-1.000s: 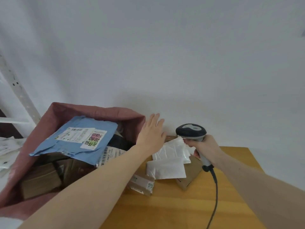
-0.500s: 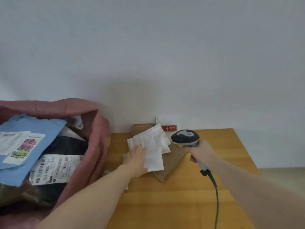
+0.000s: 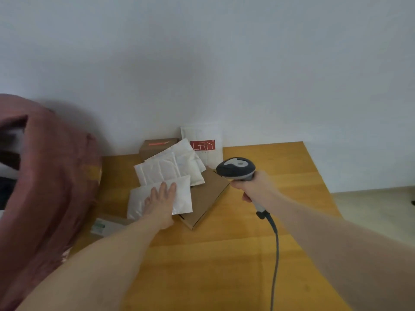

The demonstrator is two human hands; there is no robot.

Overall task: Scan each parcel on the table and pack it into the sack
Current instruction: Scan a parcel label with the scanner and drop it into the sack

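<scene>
Left hand (image 3: 162,202) lies flat, fingers straight, on the nearest white mailer (image 3: 143,202) at frame center, probably pinning it to slide or pick up. Right hand (image 3: 251,187) is wrapped around the scanner (image 3: 235,168), nose aimed at the pile. Red sack (image 3: 51,187) sits at left; a red streak on the back box (image 3: 157,145) looks like the beam, hard to tell.

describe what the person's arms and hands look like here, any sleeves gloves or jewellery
Both forearms are bare from the frame's lower edge up to the hands, with no sleeve in view. The left hand and the right hand wear no gloves. No ring, watch or bracelet shows on the parts visible, and no markings show. Nails are too small to judge.
</scene>
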